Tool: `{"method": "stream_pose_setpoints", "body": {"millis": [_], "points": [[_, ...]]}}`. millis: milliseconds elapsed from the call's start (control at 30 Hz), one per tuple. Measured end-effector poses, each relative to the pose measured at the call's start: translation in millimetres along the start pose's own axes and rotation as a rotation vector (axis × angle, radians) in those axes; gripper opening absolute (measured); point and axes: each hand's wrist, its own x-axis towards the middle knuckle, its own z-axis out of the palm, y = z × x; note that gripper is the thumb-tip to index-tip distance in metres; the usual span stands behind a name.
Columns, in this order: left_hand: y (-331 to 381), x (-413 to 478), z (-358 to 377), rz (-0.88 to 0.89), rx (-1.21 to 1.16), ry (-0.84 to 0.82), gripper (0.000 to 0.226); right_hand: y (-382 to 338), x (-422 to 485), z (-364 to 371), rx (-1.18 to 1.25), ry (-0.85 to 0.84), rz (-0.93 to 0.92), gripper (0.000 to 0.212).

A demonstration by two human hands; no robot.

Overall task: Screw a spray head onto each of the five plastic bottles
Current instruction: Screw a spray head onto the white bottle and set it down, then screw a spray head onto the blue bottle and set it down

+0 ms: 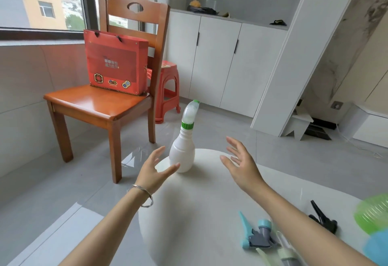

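A white plastic bottle [182, 152] stands upright at the far edge of the white table [199, 202], with a white and green spray head [190, 114] on its neck. My left hand [154, 171] is open just left of the bottle, fingertips close to its base. My right hand [241, 165] is open to the right, apart from it. A blue and grey spray head [255, 235] and a black spray head [322, 217] lie near the table's right front. A pale green spray head [283, 254] lies below them, partly hidden by my right forearm.
Blurred green [372, 213] and blue [378, 249] objects sit at the right edge. A wooden chair [105, 102] with a red gift bag [115, 64] stands left, beyond the table. A red stool [168, 91] and white cabinets [220, 60] are behind.
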Motion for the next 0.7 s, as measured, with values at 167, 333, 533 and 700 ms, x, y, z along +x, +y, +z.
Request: {"method": "stream_pose_setpoints", "body": {"millis": [167,333,533,700], "points": [[31,-28,18,0.116,0.048,0.005,0.065,-30,-35,-80,-0.086,0.050,-0.069,0.045],[86,-51,64,0.241,0.059,-0.057,0.068,-52,-83,-165,-0.214,0.132,-0.114,0.045],[134,-74,143,0.344,0.122,-0.215,0.075,-53,-135,-243,-0.338,0.205,-0.090,0.052],[144,-101,211,0.331,0.140,-0.380,0.080,-29,-170,-285,-0.405,0.253,-0.017,0.058]]}}
